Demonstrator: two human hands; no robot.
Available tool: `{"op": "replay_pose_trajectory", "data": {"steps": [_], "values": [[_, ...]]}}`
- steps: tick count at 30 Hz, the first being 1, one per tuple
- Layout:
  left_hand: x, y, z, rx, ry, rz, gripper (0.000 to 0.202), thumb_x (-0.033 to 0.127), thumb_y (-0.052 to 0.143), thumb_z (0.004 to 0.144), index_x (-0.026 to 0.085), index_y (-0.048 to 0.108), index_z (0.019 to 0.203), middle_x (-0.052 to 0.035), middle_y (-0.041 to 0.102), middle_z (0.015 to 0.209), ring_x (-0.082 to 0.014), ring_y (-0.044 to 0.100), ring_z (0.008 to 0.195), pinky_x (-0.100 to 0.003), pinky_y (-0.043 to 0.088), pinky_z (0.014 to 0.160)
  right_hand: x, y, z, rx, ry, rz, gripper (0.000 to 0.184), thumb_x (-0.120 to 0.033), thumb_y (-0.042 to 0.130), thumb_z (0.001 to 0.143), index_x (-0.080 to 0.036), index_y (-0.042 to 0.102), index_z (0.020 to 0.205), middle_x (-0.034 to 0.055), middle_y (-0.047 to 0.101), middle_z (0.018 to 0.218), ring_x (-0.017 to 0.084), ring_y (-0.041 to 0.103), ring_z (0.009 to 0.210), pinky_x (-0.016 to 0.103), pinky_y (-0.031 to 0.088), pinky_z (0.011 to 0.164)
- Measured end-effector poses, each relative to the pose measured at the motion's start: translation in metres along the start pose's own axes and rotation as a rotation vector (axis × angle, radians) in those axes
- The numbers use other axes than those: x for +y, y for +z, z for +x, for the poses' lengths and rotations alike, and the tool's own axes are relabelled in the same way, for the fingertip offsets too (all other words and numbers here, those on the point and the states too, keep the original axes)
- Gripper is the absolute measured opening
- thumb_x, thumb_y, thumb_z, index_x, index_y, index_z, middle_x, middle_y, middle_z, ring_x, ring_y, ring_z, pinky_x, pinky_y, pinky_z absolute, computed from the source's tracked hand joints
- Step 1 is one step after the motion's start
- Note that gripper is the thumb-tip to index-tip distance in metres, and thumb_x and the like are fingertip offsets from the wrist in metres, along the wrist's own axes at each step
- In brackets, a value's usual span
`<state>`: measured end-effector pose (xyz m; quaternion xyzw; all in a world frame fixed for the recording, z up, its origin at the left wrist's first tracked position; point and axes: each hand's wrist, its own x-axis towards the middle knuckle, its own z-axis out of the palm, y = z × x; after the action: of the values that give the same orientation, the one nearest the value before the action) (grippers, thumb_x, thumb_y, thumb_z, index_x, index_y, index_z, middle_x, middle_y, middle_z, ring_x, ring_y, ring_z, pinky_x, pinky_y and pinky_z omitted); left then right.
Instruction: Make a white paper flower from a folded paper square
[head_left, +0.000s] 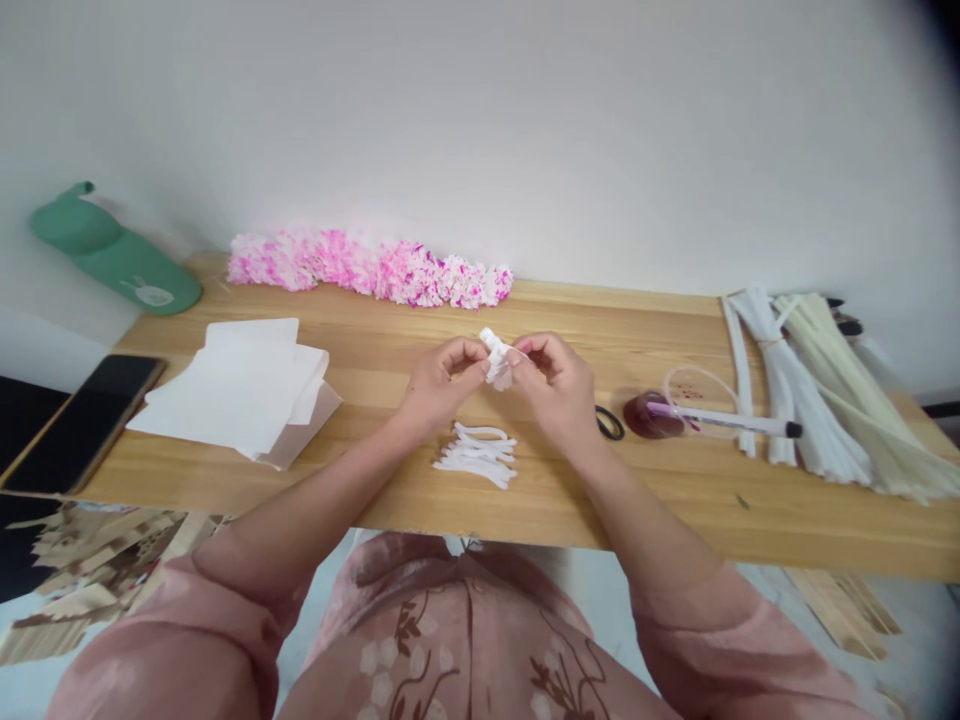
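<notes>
Between both hands, above the middle of the wooden table, is a small crumpled white paper piece [496, 362]. My left hand [446, 378] pinches its left side with thumb and fingertips. On the right side, the thumb and fingers of my right hand [555, 385] close on the same piece. Just below the hands lies a small pile of short white fuzzy strips [476, 456]. A row of pink and white ruffled flowers [367, 268] lies along the wall behind.
White paper sheets [232, 390], a phone [82, 425] and a green bottle [116, 250] occupy the left. Rightward are scissors' black handle [610, 423], a jar of dark purple liquid [651, 415], a pen [739, 420], and bundles of white strips [806, 400] and cream strips [862, 390].
</notes>
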<state>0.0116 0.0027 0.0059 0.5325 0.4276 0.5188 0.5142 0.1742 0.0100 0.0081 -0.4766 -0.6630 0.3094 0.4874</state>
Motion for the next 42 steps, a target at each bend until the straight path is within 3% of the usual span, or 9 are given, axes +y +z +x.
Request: {"op": "replay_pose_trajectory", "data": {"steps": [4,13,19,22,26,31,38,42], "values": [[-0.001,-0.001,0.002,0.023,-0.077,-0.117,0.022,0.033,0.071,0.074,0.016,0.058,0.072,0.0007,0.061,0.073,-0.0105,0.055,0.071,-0.025,0.045,0.073,0.006,0.001,0.002,0.002,0.121,0.207,0.018,-0.038,0.065,0.084,-0.022,0.057,0.082,-0.0014,0.065,0.079,0.013,0.059,0.069,0.027,0.049,0.065],[0.002,0.002,0.001,0.054,-0.069,-0.112,0.029,0.037,0.074,0.072,0.017,0.054,0.075,0.0021,0.059,0.073,-0.0091,0.053,0.069,-0.023,0.042,0.069,-0.006,0.002,-0.004,-0.035,-0.064,-0.057,0.007,-0.03,0.062,0.085,-0.023,0.06,0.084,0.0015,0.069,0.087,0.017,0.063,0.08,0.033,0.05,0.079],[-0.004,-0.001,0.004,0.094,-0.056,-0.108,0.025,0.034,0.072,0.072,0.017,0.054,0.072,0.0028,0.057,0.07,-0.0088,0.051,0.066,-0.023,0.041,0.067,0.002,0.004,0.0,-0.014,0.086,0.153,0.015,-0.036,0.064,0.083,-0.022,0.058,0.081,-0.0011,0.066,0.079,0.014,0.06,0.069,0.028,0.05,0.066],[-0.002,0.001,0.003,0.087,-0.031,-0.055,0.025,0.034,0.072,0.072,0.017,0.054,0.071,0.0024,0.057,0.07,-0.0092,0.051,0.066,-0.023,0.042,0.066,0.002,0.003,0.002,-0.013,0.118,0.148,0.016,-0.037,0.064,0.082,-0.022,0.058,0.083,-0.0012,0.066,0.079,0.013,0.06,0.068,0.028,0.05,0.064],[0.002,0.003,-0.002,0.049,0.039,0.089,0.022,0.033,0.069,0.076,0.017,0.054,0.073,0.001,0.059,0.073,-0.0104,0.054,0.07,-0.023,0.043,0.068,-0.005,0.001,0.0,-0.024,-0.034,-0.081,0.021,-0.032,0.065,0.081,-0.023,0.062,0.099,0.0015,0.069,0.089,0.016,0.062,0.075,0.031,0.051,0.071],[0.002,0.003,-0.004,0.021,0.098,0.2,0.017,0.029,0.066,0.08,0.017,0.056,0.073,0.0003,0.061,0.075,-0.0115,0.057,0.075,-0.024,0.044,0.073,-0.008,-0.001,-0.003,-0.001,-0.208,-0.226,0.011,-0.029,0.058,0.089,-0.023,0.066,0.09,0.0025,0.069,0.086,0.017,0.061,0.077,0.032,0.049,0.073],[-0.003,0.0,0.002,0.046,-0.042,-0.056,0.026,0.035,0.073,0.072,0.017,0.054,0.071,0.002,0.058,0.071,-0.0092,0.052,0.066,-0.023,0.042,0.066,0.001,0.001,0.0,0.047,0.078,0.092,0.015,-0.035,0.061,0.086,-0.022,0.068,0.088,-0.0003,0.072,0.083,0.015,0.064,0.071,0.029,0.051,0.067],[-0.001,0.0,0.003,0.033,-0.067,-0.1,0.031,0.037,0.077,0.069,0.017,0.054,0.074,0.0023,0.058,0.073,-0.0091,0.052,0.068,-0.023,0.043,0.067,0.0,0.002,-0.001,0.04,0.041,0.044,0.013,-0.034,0.061,0.086,-0.023,0.068,0.088,-0.0002,0.073,0.083,0.015,0.065,0.071,0.029,0.052,0.066]]}}
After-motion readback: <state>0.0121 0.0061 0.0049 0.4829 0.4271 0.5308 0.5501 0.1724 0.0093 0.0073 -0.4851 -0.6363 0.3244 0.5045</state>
